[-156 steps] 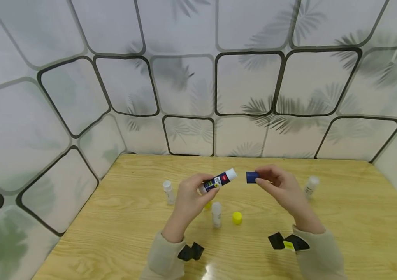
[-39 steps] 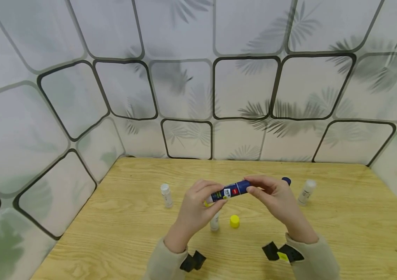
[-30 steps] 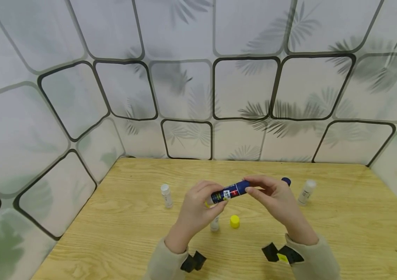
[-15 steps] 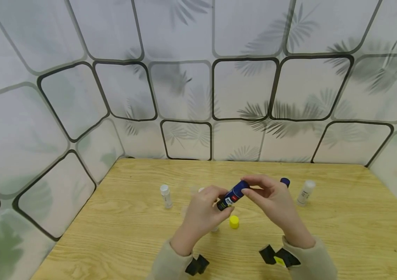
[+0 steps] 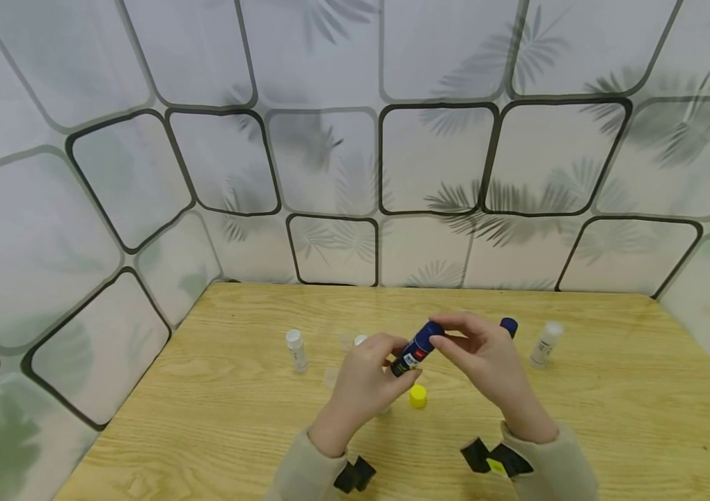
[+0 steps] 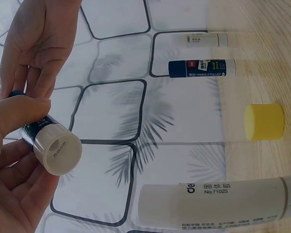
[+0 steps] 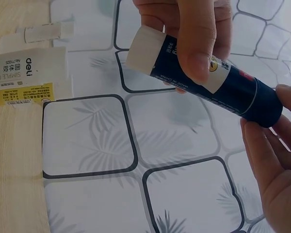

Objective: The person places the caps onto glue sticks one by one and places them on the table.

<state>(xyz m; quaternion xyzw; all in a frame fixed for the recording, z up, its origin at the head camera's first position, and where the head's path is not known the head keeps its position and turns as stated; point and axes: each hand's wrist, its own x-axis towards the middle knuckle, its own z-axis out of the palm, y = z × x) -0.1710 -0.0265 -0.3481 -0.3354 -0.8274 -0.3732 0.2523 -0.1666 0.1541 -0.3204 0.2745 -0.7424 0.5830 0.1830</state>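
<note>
A dark blue glue stick (image 5: pixel 414 351) is held above the table, tilted with its blue cap upward to the right. My left hand (image 5: pixel 364 379) grips its body between thumb and fingers, near the white base (image 6: pixel 63 153) that shows in the left wrist view. At the other end, my right hand (image 5: pixel 483 358) pinches the blue cap (image 7: pixel 264 104) with thumb and fingertips. The cap sits on the stick with no white showing between. Below the hands lies a yellow cap (image 5: pixel 418 396). A white glue stick behind my left hand is mostly hidden.
On the wooden table (image 5: pixel 236 431), one white glue stick (image 5: pixel 296 350) stands at left and another (image 5: pixel 546 344) at right. A second blue glue stick (image 5: pixel 509 326) is partly hidden behind my right hand. A patterned covering (image 5: pixel 430 250) rises behind the table.
Earlier the blue cap was apart in my right hand, the stick's white end bare; now it is on the stick. Since one second ago, the stick has tilted more steeply and my left hand has lowered.
</note>
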